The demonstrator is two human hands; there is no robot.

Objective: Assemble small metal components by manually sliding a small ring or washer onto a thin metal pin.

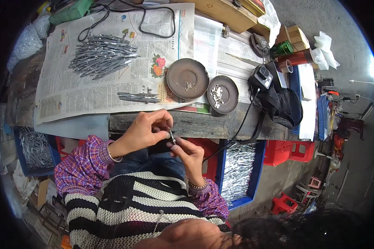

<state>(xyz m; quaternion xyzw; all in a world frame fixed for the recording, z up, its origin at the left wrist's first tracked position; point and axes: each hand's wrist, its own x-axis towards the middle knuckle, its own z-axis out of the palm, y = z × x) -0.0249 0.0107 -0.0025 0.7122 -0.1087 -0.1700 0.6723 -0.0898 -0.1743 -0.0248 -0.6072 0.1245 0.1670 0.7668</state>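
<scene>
Just beyond the table's front edge, my left hand [145,129] pinches the upper end of a slim metal piece [172,135]. My right hand [188,155] closes its fingertips round the lower end, so most of the piece is hidden. Several flat, dark grey metal pieces [139,97] lie on the newspaper [75,93] near my left hand. A round brown dish [174,68] holds a few tiny brass-coloured parts. Beside it, a smaller brown dish [230,87] holds small pale, shiny bits.
A large heap of slim metal pieces [104,56] covers the newspaper's far left, below a black cable [143,27]. Blue trays of silvery pieces [240,170] sit lower at both sides. A black bag [282,108] and a black device [262,76] stand at the right.
</scene>
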